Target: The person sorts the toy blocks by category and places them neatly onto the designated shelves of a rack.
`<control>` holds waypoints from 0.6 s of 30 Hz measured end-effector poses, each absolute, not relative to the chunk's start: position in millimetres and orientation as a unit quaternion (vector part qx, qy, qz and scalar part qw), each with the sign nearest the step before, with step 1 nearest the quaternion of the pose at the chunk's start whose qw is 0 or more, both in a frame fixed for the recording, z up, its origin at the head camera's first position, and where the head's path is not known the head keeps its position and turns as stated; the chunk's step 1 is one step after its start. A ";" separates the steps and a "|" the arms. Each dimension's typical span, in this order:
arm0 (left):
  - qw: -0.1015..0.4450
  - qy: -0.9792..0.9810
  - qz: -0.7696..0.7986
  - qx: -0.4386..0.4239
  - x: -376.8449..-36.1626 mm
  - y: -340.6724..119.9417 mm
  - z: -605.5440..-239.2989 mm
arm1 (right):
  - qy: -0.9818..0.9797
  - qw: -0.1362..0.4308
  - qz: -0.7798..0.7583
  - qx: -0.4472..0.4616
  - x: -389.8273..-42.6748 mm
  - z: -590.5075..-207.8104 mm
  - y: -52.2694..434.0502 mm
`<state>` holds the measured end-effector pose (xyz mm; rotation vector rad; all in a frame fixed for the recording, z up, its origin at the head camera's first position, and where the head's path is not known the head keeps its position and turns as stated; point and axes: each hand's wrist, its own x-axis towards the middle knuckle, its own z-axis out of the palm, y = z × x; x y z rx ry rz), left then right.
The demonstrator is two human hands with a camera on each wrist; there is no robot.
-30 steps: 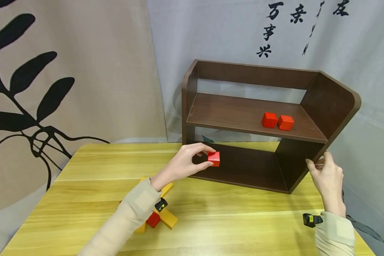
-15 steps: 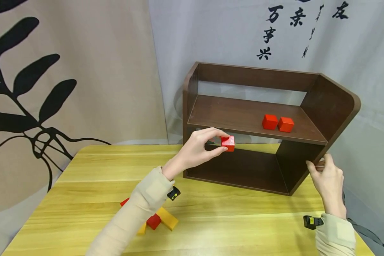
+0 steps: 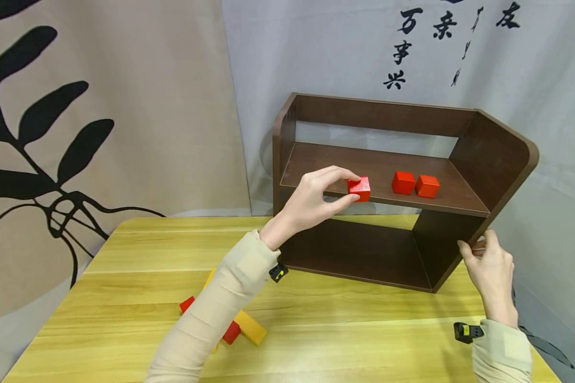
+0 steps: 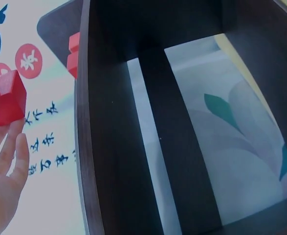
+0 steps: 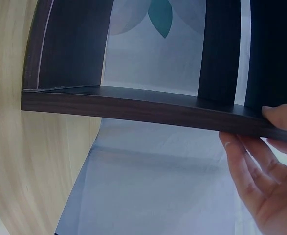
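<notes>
- While the brown shelf unit stands on the yellow wooden table just as it did a second ago, against the pale hanging cloth with dark lettering, the view of it has hardly shifted.
- Since the earlier frames the left arm, in its beige sleeve, has risen from the level of the lower compartment to the front edge of the upper board; it now reaches up and forward from the lower left, wrist bent slightly back.
- The right hand has not moved: its fingers curl round the lower edge of the shelf unit's right side panel, thumb on the opposite face, holding it.
- The left hand pinches a red cube between thumb below and forefinger above, the other fingers loosely spread; in the left wrist view the cube sits at the fingertips, out in front of the shelf's edge.
- The held cube is at the front lip of the upper board, left of two more red cubes that rest side by side there, unchanged.
- Yellow and red blocks lie on the table partly hidden by the sleeve.
</notes>
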<state>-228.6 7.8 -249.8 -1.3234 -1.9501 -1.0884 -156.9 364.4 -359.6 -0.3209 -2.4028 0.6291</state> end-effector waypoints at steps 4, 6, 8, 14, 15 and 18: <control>0.275 -0.724 -0.398 -0.492 -232.2 13.0 -244.8 | -0.911 0.313 0.238 -0.122 -156.9 -359.7 364.7; 0.281 -0.723 -0.394 -0.492 -234.0 15.4 -242.6 | -0.911 0.314 0.239 -0.121 -156.9 -359.8 364.9; 0.286 -0.725 -0.392 -0.489 -236.1 17.9 -240.2 | -0.910 0.315 0.240 -0.119 -156.7 -359.8 364.9; 0.283 -0.743 -0.385 -0.469 -242.7 24.1 -236.6 | -0.911 0.314 0.239 -0.118 -155.9 -359.3 364.4; 0.281 -0.746 -0.383 -0.466 -243.7 24.9 -236.4 | -0.911 0.314 0.239 -0.119 -155.8 -359.3 364.3; 0.273 -0.756 -0.380 -0.457 -246.3 27.2 -235.8 | -0.910 0.317 0.238 -0.119 -155.8 -359.1 364.0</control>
